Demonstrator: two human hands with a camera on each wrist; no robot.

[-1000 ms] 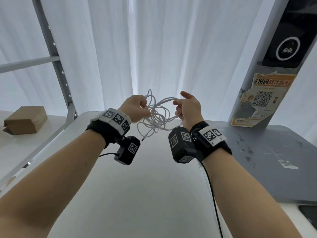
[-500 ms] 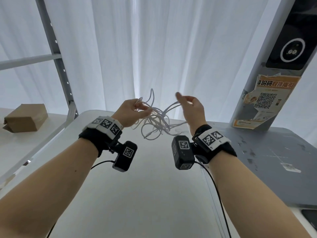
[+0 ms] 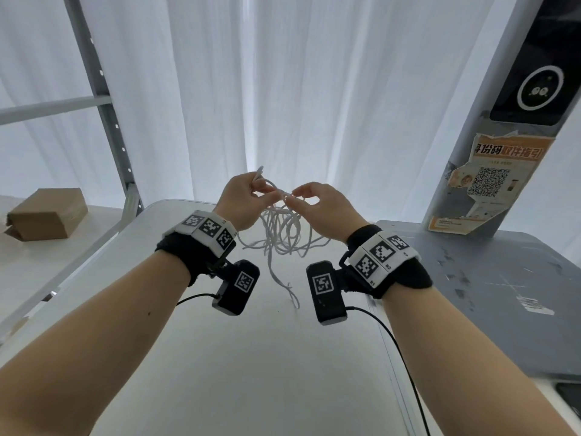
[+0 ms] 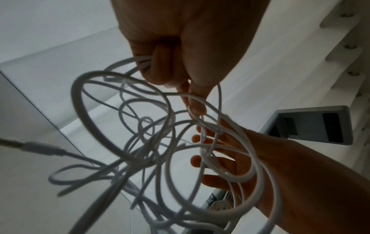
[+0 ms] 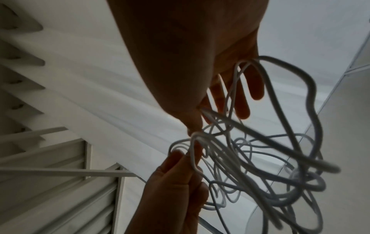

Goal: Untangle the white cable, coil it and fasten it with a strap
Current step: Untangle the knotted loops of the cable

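Note:
The white cable [image 3: 283, 234] hangs as a loose tangle of several loops above the white table [image 3: 251, 372]. My left hand [image 3: 267, 193] grips strands of it in curled fingers, and one cable end [image 3: 259, 171] sticks up above that hand. My right hand [image 3: 290, 198] pinches a strand between thumb and forefinger, right beside the left fingertips. A loose end [image 3: 292, 294] dangles toward the table. In the left wrist view the left hand [image 4: 180, 76] clasps strands of the cable [image 4: 160, 142]. The right wrist view shows the right hand [image 5: 195, 126] pinching the cable [image 5: 260, 158]. No strap is in view.
A cardboard box [image 3: 47, 214] lies on the shelf at the left, behind a grey rack upright [image 3: 103, 99]. A scuffed grey table [image 3: 487, 294] adjoins on the right. Behind it stands a pillar with an orange poster [image 3: 496, 180] and a black device [image 3: 540, 73]. White curtains hang behind.
The hands have come together from apart. The right hand now pinches a strand next to the left fingertips, and the tangle hangs lower with one end dangling.

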